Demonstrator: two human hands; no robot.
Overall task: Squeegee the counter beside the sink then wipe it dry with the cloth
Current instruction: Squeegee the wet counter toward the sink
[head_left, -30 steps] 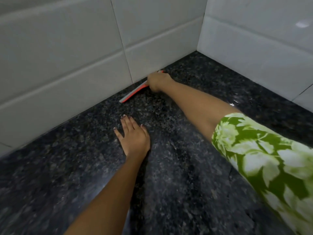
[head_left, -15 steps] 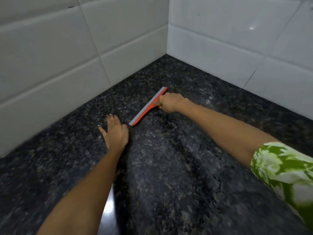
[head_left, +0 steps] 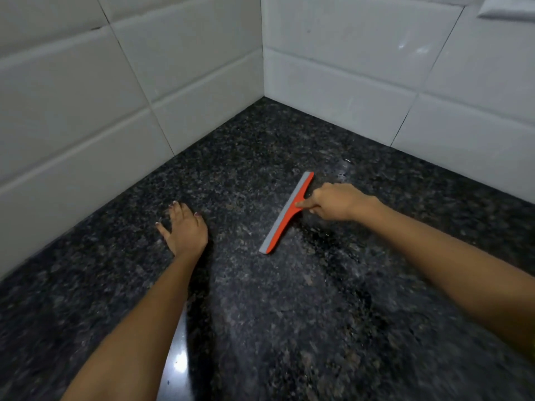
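Observation:
A red squeegee point(head_left: 285, 215) with a grey rubber blade lies with its blade on the dark speckled granite counter point(head_left: 260, 299), running diagonally from lower left to upper right. My right hand point(head_left: 335, 201) grips its short handle, forefinger stretched along the red frame. My left hand point(head_left: 185, 227) rests flat on the counter to the left of the squeegee, fingers straight and pointing toward the wall. No cloth and no sink are in view.
White tiled walls point(head_left: 95, 105) meet in a corner at the back of the counter. A white wall plate point(head_left: 509, 7) shows at the top right edge. Small water drops point(head_left: 346, 162) glint on the counter near the right wall.
My right hand has pulled the squeegee away from the left wall and across the counter to the right. My left hand has stayed flat in place.

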